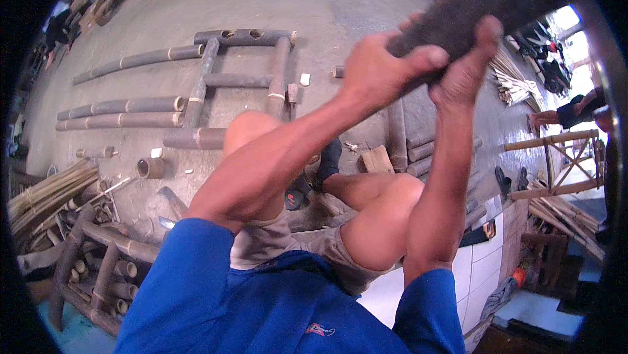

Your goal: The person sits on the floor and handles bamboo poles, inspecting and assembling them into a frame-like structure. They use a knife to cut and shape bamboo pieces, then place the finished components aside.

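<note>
Left hand (377, 66) and right hand (461, 69) both have fingers wrapped round the lower end of a thick dark bamboo pole (487, 10), held up tilted at upper right, above the floor (314, 10) and clear of the ladder-like bamboo frame (239, 80).

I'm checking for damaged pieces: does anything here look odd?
On the floor frame, the far crosspiece has two dark holes; the middle crosspiece shows none, so they stand out, though possibly deliberate. The raised dark pole looks too blurred to judge.
</note>
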`<move>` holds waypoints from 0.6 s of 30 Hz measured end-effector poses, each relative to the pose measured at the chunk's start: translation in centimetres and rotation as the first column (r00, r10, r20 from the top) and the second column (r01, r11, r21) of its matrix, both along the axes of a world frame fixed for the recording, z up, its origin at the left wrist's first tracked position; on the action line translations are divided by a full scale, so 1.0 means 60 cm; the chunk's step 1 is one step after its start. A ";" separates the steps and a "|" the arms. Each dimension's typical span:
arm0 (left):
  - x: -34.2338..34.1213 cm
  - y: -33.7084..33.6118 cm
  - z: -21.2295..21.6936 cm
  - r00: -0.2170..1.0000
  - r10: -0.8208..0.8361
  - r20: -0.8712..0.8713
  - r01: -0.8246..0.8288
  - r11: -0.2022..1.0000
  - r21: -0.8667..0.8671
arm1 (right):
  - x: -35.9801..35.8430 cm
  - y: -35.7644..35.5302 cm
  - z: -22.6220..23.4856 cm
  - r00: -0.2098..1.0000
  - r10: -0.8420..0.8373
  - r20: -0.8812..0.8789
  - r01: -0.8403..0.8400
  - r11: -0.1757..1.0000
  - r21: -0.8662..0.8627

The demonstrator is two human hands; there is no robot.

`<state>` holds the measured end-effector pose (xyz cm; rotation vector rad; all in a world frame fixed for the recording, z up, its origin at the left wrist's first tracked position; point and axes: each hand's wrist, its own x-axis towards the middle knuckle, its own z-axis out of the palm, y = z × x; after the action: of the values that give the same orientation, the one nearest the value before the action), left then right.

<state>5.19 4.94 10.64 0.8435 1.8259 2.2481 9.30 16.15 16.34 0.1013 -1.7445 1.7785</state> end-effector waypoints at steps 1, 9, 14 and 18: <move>0.001 0.013 -0.004 0.999 -0.033 0.007 0.034 0.999 -0.030 | 0.006 0.012 0.000 1.000 -0.013 0.025 0.014 0.999 -0.040; -0.009 -0.019 0.049 0.995 -0.062 0.082 0.066 0.997 -0.043 | -0.016 -0.054 0.060 0.984 -0.114 -0.138 0.109 0.993 -0.044; -0.040 -0.083 0.181 0.831 -0.543 -0.122 0.542 0.839 -0.046 | 0.033 -0.120 0.145 0.885 0.001 -0.465 -0.004 1.000 -0.005; 0.001 -0.065 0.147 0.991 -0.014 -0.136 0.034 0.988 0.149 | 0.028 -0.067 0.177 0.918 -0.194 -0.347 0.251 0.960 0.127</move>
<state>5.27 1.04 19.44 1.0614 1.7039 2.3928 10.96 12.12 26.96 0.2481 -1.5872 1.3587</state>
